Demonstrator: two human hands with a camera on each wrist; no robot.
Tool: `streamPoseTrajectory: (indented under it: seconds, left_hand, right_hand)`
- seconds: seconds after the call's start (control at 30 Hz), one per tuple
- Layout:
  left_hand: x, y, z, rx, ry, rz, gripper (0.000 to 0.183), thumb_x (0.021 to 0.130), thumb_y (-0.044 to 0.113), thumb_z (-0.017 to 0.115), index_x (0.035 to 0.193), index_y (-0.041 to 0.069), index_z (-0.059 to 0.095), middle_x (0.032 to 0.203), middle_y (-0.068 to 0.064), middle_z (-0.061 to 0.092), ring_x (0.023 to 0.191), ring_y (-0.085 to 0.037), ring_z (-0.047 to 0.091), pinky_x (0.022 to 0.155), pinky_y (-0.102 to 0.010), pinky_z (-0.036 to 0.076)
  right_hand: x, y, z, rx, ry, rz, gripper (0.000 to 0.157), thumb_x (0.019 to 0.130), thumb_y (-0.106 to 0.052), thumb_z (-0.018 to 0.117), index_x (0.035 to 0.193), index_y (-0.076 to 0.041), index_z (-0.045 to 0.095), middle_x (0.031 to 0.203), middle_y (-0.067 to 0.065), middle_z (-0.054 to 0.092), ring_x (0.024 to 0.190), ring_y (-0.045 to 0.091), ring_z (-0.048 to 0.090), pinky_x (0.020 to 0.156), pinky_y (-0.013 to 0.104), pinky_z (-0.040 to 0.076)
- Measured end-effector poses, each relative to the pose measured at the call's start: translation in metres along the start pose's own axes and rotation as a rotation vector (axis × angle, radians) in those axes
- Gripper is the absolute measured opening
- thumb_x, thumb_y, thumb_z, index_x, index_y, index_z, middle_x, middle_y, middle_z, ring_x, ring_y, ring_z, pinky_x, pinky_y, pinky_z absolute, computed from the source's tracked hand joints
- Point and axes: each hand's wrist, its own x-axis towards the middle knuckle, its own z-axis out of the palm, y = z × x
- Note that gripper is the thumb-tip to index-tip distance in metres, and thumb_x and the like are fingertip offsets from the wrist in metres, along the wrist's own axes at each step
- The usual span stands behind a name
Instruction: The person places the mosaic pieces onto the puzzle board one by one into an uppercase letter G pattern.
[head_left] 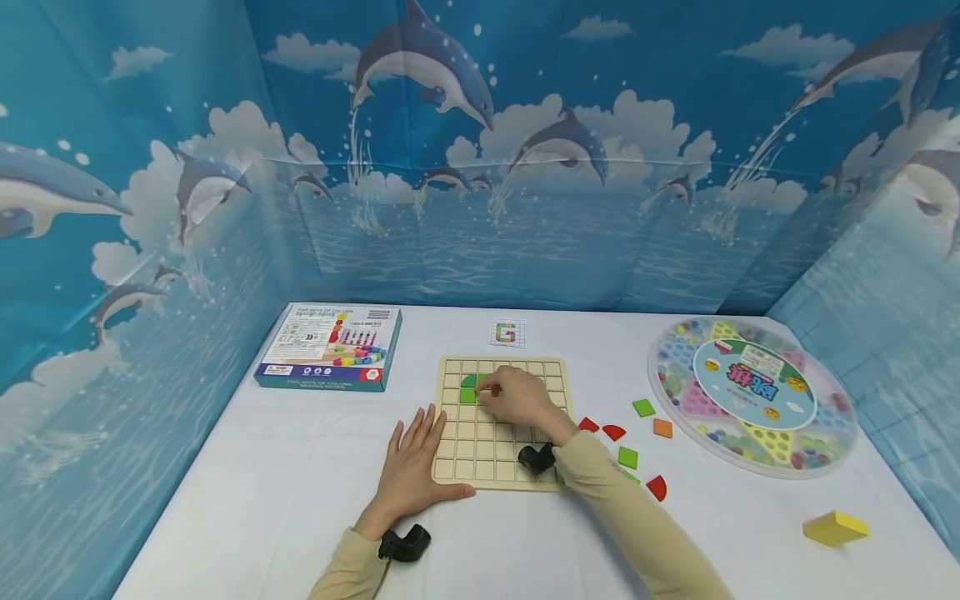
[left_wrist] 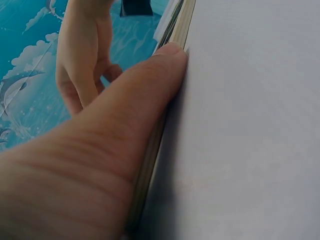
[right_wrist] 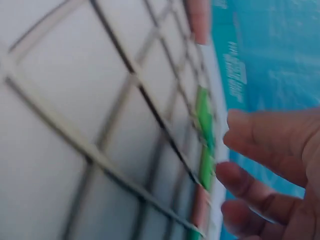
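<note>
A pale wooden grid board lies on the white table. My left hand is spread beside its left edge, with the thumb along the near edge; in the left wrist view the thumb presses against the board's side. My right hand is over the upper middle of the grid. A green square and a green rounded piece sit in cells by its fingertips. In the right wrist view the thumb and fingers are apart with nothing between them, near a red piece in the grid.
Loose red quarter-circles, green squares and an orange square lie right of the board. Behind it is a pattern card. A boxed set is back left, a round game case right, a yellow block near right.
</note>
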Motion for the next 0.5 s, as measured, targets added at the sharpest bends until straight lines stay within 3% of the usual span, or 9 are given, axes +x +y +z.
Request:
streamPoseTrajectory:
  seconds: [0.23,0.5]
  left_hand:
    - [0.0,0.0,0.0,-0.011,-0.004,-0.007,0.119,0.065,0.076,0.065,0.151,0.006,0.023,0.156,-0.013,0.015,0.143,-0.027,0.007,0.111,-0.049,0.0]
    - [0.0,0.001,0.001,-0.012,-0.012,-0.012,0.12,0.064,0.076,0.065,0.152,0.007,0.02,0.156,-0.012,0.014,0.143,-0.027,0.006,0.111,-0.049,0.0]
  right_hand:
    - [-0.032,0.024,-0.034,0.107,0.037,-0.002,0.02,0.089,-0.027,0.068,0.102,-0.014,0.074,0.081,-0.007,0.062,0.056,0.011,0.046,0.049,0.029,0.038]
    - [-0.085,0.072,-0.071,0.095,0.127,0.086,0.015,0.089,-0.029,0.068,0.094,-0.016,0.075,0.082,-0.007,0.066,0.057,0.012,0.049,0.046,0.03,0.04]
